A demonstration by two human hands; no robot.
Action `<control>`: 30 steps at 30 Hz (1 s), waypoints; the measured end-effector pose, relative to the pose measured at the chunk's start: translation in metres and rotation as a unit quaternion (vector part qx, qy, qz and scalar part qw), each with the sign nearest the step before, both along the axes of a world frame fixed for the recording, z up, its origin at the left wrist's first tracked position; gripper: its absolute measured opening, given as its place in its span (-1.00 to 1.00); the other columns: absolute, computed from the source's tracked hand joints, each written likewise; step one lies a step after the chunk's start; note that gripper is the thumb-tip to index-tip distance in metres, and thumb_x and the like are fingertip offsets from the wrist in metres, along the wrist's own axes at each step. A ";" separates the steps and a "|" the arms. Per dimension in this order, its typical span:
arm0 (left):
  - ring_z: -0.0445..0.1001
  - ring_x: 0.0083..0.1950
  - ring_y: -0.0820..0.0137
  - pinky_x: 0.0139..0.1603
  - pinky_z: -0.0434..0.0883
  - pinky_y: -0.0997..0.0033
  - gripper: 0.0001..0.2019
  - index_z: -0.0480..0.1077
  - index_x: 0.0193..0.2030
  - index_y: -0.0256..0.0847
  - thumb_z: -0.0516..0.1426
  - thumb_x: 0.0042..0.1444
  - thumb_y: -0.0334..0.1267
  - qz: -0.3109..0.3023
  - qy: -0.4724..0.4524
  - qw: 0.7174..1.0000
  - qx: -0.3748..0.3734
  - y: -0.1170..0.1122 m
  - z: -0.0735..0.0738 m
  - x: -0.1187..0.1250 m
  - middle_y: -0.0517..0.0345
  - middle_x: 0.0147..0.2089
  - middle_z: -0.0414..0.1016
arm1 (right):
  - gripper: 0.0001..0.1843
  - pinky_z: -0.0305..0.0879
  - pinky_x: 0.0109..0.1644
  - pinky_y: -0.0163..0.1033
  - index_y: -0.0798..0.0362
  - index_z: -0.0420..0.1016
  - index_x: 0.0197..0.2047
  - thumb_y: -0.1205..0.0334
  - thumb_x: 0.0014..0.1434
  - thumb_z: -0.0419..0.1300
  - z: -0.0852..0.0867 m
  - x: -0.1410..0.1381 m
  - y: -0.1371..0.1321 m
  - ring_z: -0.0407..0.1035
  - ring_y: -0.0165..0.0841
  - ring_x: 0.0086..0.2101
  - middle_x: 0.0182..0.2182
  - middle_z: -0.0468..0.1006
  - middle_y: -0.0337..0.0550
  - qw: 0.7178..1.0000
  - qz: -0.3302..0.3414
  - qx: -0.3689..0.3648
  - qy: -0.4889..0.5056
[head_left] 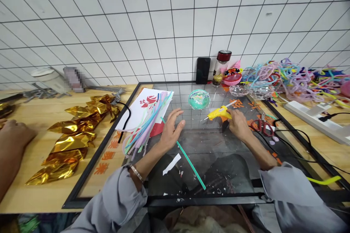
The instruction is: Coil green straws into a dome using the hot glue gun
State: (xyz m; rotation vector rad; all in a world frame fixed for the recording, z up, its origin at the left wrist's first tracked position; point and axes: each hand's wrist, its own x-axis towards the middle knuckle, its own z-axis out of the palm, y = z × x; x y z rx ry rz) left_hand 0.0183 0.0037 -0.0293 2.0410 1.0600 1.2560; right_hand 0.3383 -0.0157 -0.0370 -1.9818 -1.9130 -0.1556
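My right hand (238,123) grips a yellow glue gun (219,113), its nozzle pointing left over the glass work surface (218,149). My left hand (171,130) hovers open with fingers spread, just above a long green stick (183,153) that lies diagonally on the glass. A bundle of pastel pipe cleaners (146,125) lies just left of that hand, across a white sheet with a red cutout (144,107). A round teal-rimmed clear dish (199,99) sits behind the two hands.
Gold foil pieces (75,134) lie on the wooden table at left, near another person's arm (12,145). At back stand a phone (202,70) and a jar (221,67). A pile of coloured pipe cleaners (290,80), scissors (259,124) and a power strip (317,120) fill the right.
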 end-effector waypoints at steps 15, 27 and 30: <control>0.47 -0.25 0.40 -0.10 0.45 0.35 -0.67 0.51 -0.13 -0.21 0.06 0.03 -0.56 -0.024 0.276 0.960 -0.046 0.019 0.046 -0.046 0.13 -0.18 0.51 | -0.61 0.24 -0.10 0.03 0.24 0.52 0.07 0.37 0.22 0.06 0.015 0.014 -0.005 0.40 0.09 -0.08 -0.11 0.51 0.36 0.991 -0.117 -0.055 -0.019; 0.44 -0.02 0.30 0.08 0.37 0.31 -0.92 0.49 -0.29 -0.20 0.17 0.19 -0.41 -0.134 0.412 0.900 -0.048 0.000 0.041 -0.023 0.09 -0.10 0.46 | -0.55 0.39 -0.15 -0.10 0.11 0.58 0.02 -0.02 0.26 0.11 0.040 -0.081 -0.019 0.49 -0.17 -0.21 -0.16 0.63 0.03 0.929 0.241 -0.106 0.258; 0.43 -0.07 0.31 0.02 0.37 0.31 -0.90 0.45 -0.23 -0.20 0.10 0.28 -0.38 -0.098 0.409 0.907 -0.026 -0.004 0.034 -0.013 0.10 -0.12 0.49 | -0.50 0.35 -0.23 -0.19 0.13 0.56 0.05 -0.08 0.25 0.16 0.043 -0.098 -0.024 0.51 -0.20 -0.27 -0.22 0.65 -0.01 0.915 0.273 -0.214 0.203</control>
